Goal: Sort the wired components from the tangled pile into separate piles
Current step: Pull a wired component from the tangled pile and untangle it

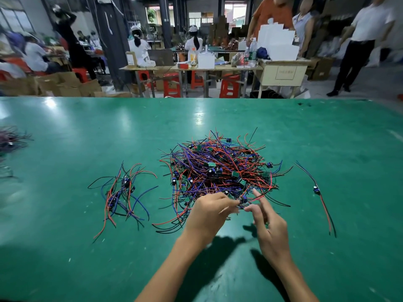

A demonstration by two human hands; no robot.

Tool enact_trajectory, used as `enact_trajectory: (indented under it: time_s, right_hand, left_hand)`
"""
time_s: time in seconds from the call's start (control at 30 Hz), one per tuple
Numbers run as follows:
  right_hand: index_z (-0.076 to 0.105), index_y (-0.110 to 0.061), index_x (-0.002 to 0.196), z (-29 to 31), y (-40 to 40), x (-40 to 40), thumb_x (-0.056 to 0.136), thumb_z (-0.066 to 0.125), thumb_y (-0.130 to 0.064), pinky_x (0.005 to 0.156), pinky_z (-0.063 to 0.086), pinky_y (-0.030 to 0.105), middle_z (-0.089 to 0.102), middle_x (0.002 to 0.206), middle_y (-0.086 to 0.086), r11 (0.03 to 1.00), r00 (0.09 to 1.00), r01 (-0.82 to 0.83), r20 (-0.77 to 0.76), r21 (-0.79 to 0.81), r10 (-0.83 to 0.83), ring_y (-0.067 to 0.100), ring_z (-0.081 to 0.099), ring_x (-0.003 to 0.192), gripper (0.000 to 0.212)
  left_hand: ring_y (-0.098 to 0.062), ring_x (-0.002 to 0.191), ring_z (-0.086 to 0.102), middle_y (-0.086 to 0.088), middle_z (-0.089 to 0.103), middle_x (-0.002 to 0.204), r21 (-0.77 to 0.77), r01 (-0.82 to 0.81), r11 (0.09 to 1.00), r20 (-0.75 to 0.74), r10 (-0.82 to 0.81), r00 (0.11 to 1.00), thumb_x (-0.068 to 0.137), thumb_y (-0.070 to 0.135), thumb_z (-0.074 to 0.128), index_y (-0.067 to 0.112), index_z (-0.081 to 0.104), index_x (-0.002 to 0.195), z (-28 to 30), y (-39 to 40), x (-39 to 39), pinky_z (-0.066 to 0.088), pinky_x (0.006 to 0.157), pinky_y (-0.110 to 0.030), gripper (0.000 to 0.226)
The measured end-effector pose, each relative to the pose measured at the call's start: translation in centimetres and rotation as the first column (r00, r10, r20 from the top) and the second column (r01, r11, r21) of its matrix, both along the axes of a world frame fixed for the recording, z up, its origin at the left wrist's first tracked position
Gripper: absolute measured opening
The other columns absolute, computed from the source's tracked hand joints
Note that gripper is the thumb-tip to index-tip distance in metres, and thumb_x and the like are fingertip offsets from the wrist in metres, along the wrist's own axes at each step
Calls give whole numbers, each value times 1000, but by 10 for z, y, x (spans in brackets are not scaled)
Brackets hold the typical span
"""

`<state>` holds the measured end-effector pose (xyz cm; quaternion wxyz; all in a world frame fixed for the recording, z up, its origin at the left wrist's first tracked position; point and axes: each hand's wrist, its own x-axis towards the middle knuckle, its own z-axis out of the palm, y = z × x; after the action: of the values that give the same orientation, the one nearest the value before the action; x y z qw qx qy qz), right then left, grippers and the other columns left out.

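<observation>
Big tangled pile of red, blue and black wired components with small green boards (220, 171) sits mid-tabletop, on the glossy green tabletop (87, 127).

Left hand (209, 214): at the near edge of the pile, fingers curled, pinching a small dark component with wires (242, 200) at the fingertips. Wires from it run back into the pile.

Right hand (267, 223): just beside the left, thumb and finger tips right at the same component. Index finger extended up toward the pile, with a red wire crossing by it. Other fingers loosely curled. Whether it actually grips the component or just touches it, cannot tell; motion blur there.

Sorted so far:
- smaller loose pile of red, blue and black wired components (122, 192) to the left of the main pile, apart from it, wires splayed out
- single wired component with blue, black and red leads (317, 189) lying alone to the right of the main pile, well apart, leads stretched along the tabletop

Far left edge: another blurred bundle of dark and purple wires (11, 140), partly cut off by the frame.

Background: workshop floor, red plastic stools (229, 86) under long wooden tables, cardboard boxes (61, 83), people seated at benches and a few standing at right.
</observation>
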<state>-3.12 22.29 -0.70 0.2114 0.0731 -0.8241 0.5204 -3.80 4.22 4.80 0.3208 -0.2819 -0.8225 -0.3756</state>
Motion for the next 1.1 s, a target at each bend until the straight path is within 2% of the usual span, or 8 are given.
enact_trajectory:
  time_s: [0.13, 0.23, 0.4, 0.6, 0.7, 0.77, 0.87, 1.1]
  right_hand:
    - [74, -42, 102, 2, 1, -6, 100, 61, -45, 59, 50, 39, 74, 84, -8, 982, 994, -31, 99, -187, 50, 14, 56, 59, 14]
    - [79, -32, 93, -2, 5, -8, 99, 64, -16, 54, 47, 26, 76, 82, 0, 938, 982, -96, 122, -332, 143, 10, 53, 56, 22]
    - [78, -15, 97, -3, 7, -12, 95, 65, -15, 57, 52, 18, 79, 97, 5, 841, 953, -74, 210, -536, 217, 9, 60, 61, 14]
    - [76, -15, 108, -3, 1, -20, 96, 64, -12, 59, 52, 18, 78, 90, 0, 820, 940, -69, 238, -568, 245, 8, 58, 61, 17]
    - [77, -12, 104, -6, -6, -22, 97, 63, -10, 66, 61, 32, 78, 97, 1, 790, 926, -50, 268, -611, 265, 17, 66, 71, 16]
    - [76, -10, 105, -7, -8, -21, 98, 62, -7, 65, 62, 27, 78, 97, 4, 790, 918, -70, 270, -609, 290, 14, 71, 75, 16]
    - [75, -10, 110, -11, -8, -19, 99, 61, -6, 68, 58, 20, 79, 90, 8, 826, 907, -128, 272, -548, 321, 12, 71, 75, 18]
    - [77, -20, 105, -15, -5, -9, 96, 67, -24, 76, 56, 22, 80, 91, 2, 888, 928, -141, 253, -438, 272, 9, 72, 81, 14]
  left_hand:
    - [-17, 68, 68, -4, 75, 81, 121, 56, 991, 271, -88, 959, 78, 11, 85, 6, 81, 90, -21, -5, 17, 55, 64, -30, 14]
    - [-7, 71, 68, 3, 76, 81, 243, -36, 969, 472, -86, 878, 72, 12, 89, 11, 81, 89, -29, 2, 26, 52, 69, -18, 18]
    - [-18, 72, 72, -5, 73, 82, 509, -208, 835, 704, -265, 659, 86, -1, 75, 12, 70, 105, -29, 15, 25, 62, 67, -34, 23]
    - [-21, 82, 73, -16, 70, 103, 608, -96, 788, 740, -519, 427, 96, -16, 45, 8, 59, 131, -30, 18, 17, 58, 74, -26, 45]
    - [-26, 89, 71, -17, 72, 108, 679, -113, 725, 708, -608, 359, 92, -16, 50, 8, 62, 131, -34, 16, 14, 57, 79, -29, 46]
    - [-24, 83, 70, -19, 71, 107, 740, -148, 656, 664, -675, 323, 94, -2, 57, 6, 65, 125, -35, 16, 13, 56, 75, -27, 33]
    - [-21, 76, 69, -15, 73, 100, 752, -205, 627, 656, -678, 332, 98, 23, 59, 5, 70, 116, -37, 16, 12, 56, 70, -25, 27]
    - [-22, 73, 68, -16, 73, 94, 748, -233, 622, 657, -643, 392, 98, 7, 59, 3, 67, 122, -44, 19, 17, 55, 71, -24, 26]
